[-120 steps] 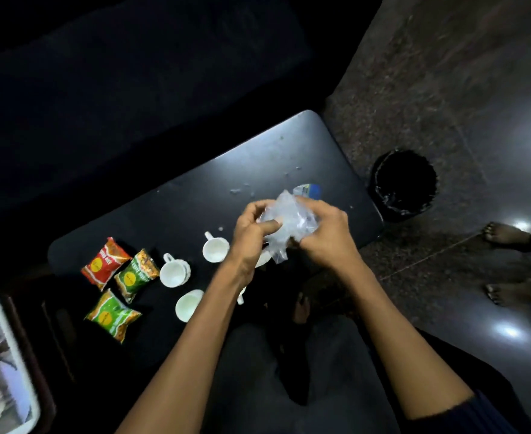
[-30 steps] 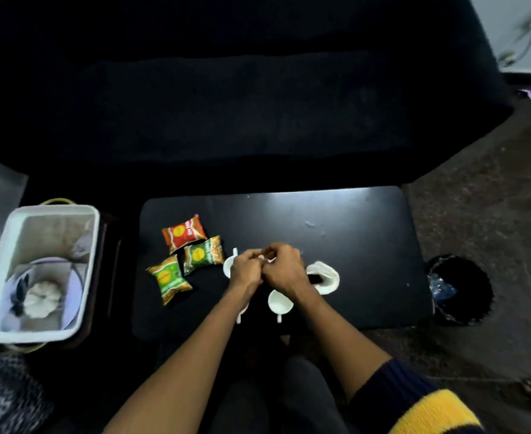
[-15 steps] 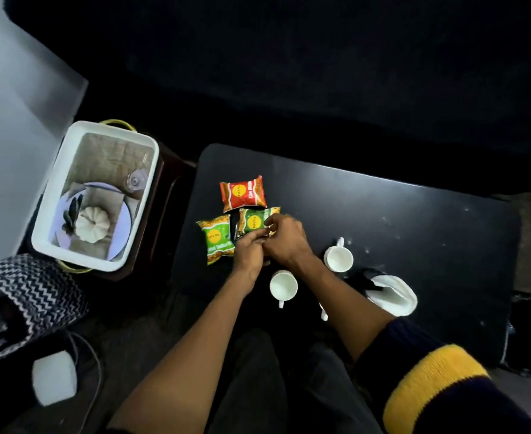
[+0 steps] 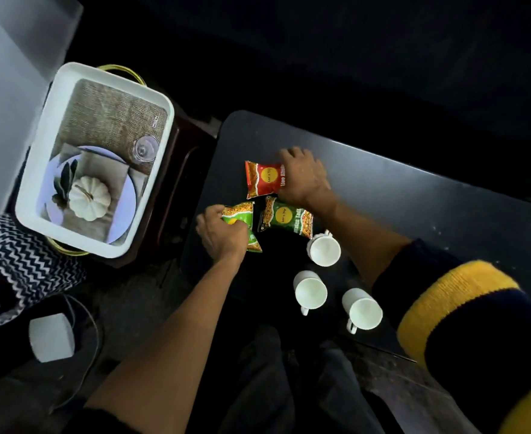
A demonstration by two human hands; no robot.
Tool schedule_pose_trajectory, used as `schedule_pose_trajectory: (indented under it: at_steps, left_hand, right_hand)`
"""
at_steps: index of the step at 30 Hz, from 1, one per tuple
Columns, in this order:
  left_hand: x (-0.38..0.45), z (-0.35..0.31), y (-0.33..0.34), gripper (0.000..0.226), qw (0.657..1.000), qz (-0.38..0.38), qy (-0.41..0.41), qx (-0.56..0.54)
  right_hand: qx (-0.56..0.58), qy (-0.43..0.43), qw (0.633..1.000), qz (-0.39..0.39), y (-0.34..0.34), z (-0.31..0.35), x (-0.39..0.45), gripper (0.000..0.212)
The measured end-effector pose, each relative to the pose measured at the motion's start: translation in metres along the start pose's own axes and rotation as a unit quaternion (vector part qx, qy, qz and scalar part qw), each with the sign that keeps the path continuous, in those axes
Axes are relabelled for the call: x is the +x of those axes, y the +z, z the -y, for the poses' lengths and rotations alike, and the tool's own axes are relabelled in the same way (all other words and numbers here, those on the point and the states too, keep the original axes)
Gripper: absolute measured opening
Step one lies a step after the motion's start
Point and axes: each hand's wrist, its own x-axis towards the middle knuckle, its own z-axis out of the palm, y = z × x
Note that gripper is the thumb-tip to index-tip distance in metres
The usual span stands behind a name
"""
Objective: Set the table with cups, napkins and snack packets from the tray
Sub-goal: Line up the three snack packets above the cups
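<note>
**Both hands move from the cups to the snack packets**

Half a second ago the two hands were bunched together at the near edge of the packets; now they have split apart, one to a packet. The left hand [image 4: 223, 234] has its fingers curled round the near green packet [image 4: 242, 225], a closed grip on its left end, with the packet apparently still lying on the dark desk [image 4: 414, 195]. The right hand [image 4: 304, 178] lies over the right edge of the red packet [image 4: 262, 180]; its fingertips are hidden past the packet, so whether this grip is closed on it or only pressing cannot be told.

Between the two grips, just below the right wrist, lies the second green packet [image 4: 286, 219], untouched. Nearer the person than both grips stand three white cups [image 4: 309, 292], mouths up and well apart from the hands. The white tray [image 4: 38, 170] sits off the desk, well beyond the left grip.

Judging from this, the cups are placed and the step in hand is spreading the packets out to their places.
</note>
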Motion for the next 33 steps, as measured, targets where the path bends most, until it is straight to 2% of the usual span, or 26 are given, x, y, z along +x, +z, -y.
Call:
schedule_pose_trajectory:
  at_steps: [2, 4, 7, 10, 12, 16, 18, 21, 26, 33]
  left_hand:
    - [0.007, 0.002, 0.004, 0.046, 0.997, 0.002, 0.076, 0.035]
    - [0.008, -0.001, 0.012, 0.042, 0.989, 0.046, 0.138, 0.033]
    - [0.007, -0.008, 0.027, 0.039, 0.984, 0.099, 0.146, 0.014]
    - [0.006, -0.015, 0.043, 0.046, 0.982, 0.134, 0.133, 0.028]
    - [0.005, -0.017, 0.051, 0.055, 0.973, 0.161, 0.146, 0.08]
    - [0.002, -0.018, 0.06, 0.077, 0.937, 0.182, 0.204, 0.216]
    - [0.001, -0.016, 0.064, 0.085, 0.922, 0.171, 0.228, 0.263]
    - [-0.002, -0.016, 0.071, 0.093, 0.915, 0.162, 0.231, 0.289]
    - [-0.005, -0.026, 0.079, 0.109, 0.901, 0.156, 0.23, 0.334]
    - [-0.006, -0.034, 0.086, 0.108, 0.888, 0.151, 0.245, 0.36]
  right_hand:
    - [-0.037, -0.028, 0.999, 0.017, 0.009, 0.0, 0.013, 0.088]
    - [-0.052, -0.029, 0.998, 0.026, 0.019, -0.003, 0.019, 0.088]
    - [-0.028, 0.007, 1.0, 0.003, 0.026, -0.014, 0.019, 0.079]
    - [0.075, 0.077, 0.992, -0.069, 0.024, -0.028, 0.005, 0.074]
    - [0.122, 0.123, 0.974, -0.142, 0.02, -0.038, -0.012, 0.074]
    - [0.173, 0.163, 0.928, -0.287, 0.012, -0.049, -0.052, 0.073]
    - [0.19, 0.189, 0.909, -0.318, 0.009, -0.052, -0.067, 0.075]
    - [0.206, 0.234, 0.898, -0.31, 0.011, -0.06, -0.081, 0.078]
    - [0.228, 0.32, 0.885, -0.249, 0.023, -0.087, -0.085, 0.087]
    - [0.218, 0.334, 0.902, -0.165, 0.028, -0.097, -0.065, 0.088]
